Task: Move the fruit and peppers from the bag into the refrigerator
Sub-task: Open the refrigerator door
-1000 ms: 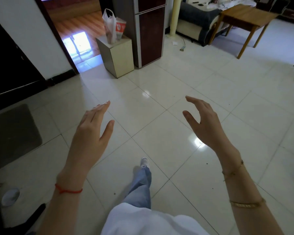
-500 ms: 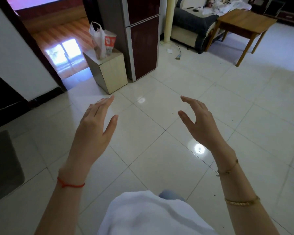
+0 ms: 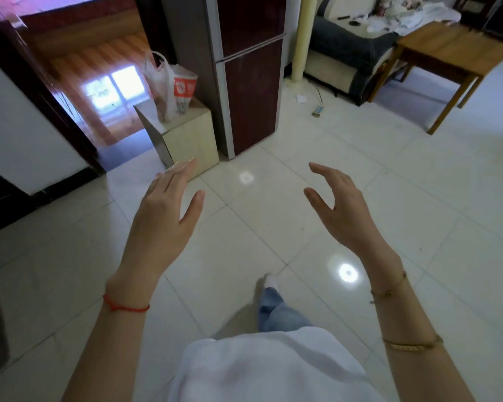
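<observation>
One thin white plastic bag (image 3: 161, 82) stands upright on the far left, on top of a small pale wooden cabinet (image 3: 190, 137); its handles poke up, its sides are crumpled and half see-through, and something brownish shows low inside, though I cannot tell what it is. Just beside it, touching on its right, leans one white packet with orange-red print (image 3: 184, 89). The cabinet sits against the left side of one tall refrigerator (image 3: 251, 82), dark red with silver edges, its two doors both closed, one above the other. My left hand (image 3: 160, 224) and my right hand (image 3: 341, 216) are both raised over the white tiled floor (image 3: 418, 198), well apart from each other and from the bag, palms facing inward, fingers (image 3: 174, 177) spread wide and holding nothing. I wear one red string on the left wrist and two thin gold bracelets on the right arm. On the far right stands one wooden table (image 3: 447, 50), with one grey sofa (image 3: 349, 44) behind it.
</observation>
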Available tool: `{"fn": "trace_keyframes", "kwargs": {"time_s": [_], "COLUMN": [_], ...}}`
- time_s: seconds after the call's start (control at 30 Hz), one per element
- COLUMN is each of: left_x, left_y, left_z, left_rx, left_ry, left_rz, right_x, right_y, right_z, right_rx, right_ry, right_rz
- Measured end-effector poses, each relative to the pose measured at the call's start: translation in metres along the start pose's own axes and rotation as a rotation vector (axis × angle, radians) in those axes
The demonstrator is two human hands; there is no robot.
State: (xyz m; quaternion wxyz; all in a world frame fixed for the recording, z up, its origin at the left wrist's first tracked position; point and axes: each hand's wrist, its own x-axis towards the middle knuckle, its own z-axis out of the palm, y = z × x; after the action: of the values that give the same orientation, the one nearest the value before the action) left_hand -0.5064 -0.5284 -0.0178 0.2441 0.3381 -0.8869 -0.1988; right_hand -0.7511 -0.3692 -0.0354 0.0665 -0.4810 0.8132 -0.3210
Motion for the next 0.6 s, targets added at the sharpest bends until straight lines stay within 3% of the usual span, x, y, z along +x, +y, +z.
{"fn": "trace_keyframes", "kwargs": {"time_s": [0.3, 0.6], "left_x": [0.198, 0.333], "left_y": [-0.011, -0.065], "left_z": [0.038, 0.078], "left_rx": [0.027, 0.039], "left_ry": [0.1, 0.116], "left_rz": [-0.041, -0.102], "right_x": [0.227, 0.39], "right_y": [0.039, 0.065], "right_z": [-0.014, 0.029], "right_rx": [0.005, 0.001], "right_ry": [-0.016, -0.101], "right_rz": [-0.107, -0.134]}}
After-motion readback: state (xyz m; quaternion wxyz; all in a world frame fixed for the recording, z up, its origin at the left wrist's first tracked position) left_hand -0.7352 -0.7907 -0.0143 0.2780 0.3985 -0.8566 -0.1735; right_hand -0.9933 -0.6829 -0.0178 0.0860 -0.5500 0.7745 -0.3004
